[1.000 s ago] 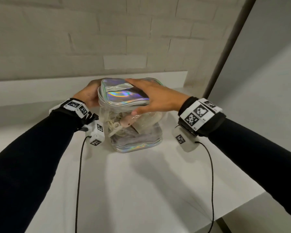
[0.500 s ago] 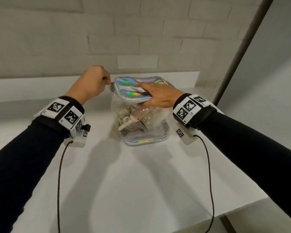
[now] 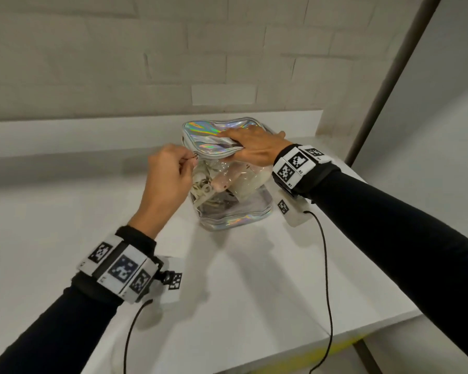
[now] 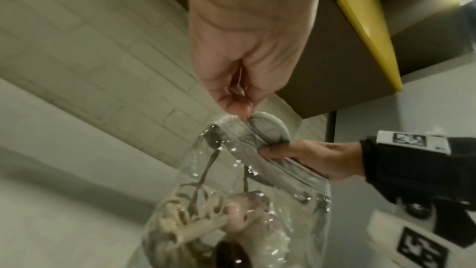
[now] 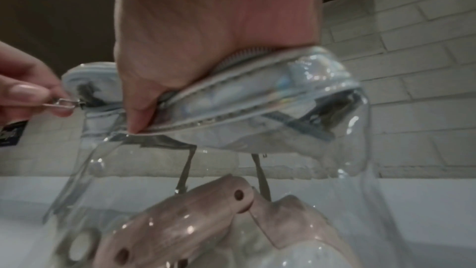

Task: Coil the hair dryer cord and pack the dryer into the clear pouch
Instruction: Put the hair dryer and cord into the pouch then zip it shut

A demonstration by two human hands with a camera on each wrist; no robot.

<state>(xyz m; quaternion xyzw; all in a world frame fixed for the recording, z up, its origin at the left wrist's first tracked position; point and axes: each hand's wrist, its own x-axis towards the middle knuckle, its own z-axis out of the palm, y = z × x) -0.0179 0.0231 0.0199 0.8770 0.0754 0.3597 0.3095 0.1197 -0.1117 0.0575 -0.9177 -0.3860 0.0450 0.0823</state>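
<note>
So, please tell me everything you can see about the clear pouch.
The clear pouch stands upright on the white table. Its walls are transparent plastic; lid and base trim are iridescent silver. The hair dryer and coiled cord lie inside. The right hand presses the lid; the left hand pinches the metal zipper pull.

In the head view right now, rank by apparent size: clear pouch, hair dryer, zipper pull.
1. clear pouch
2. hair dryer, inside the pouch, partly hidden
3. zipper pull, pinched by the left hand
</note>
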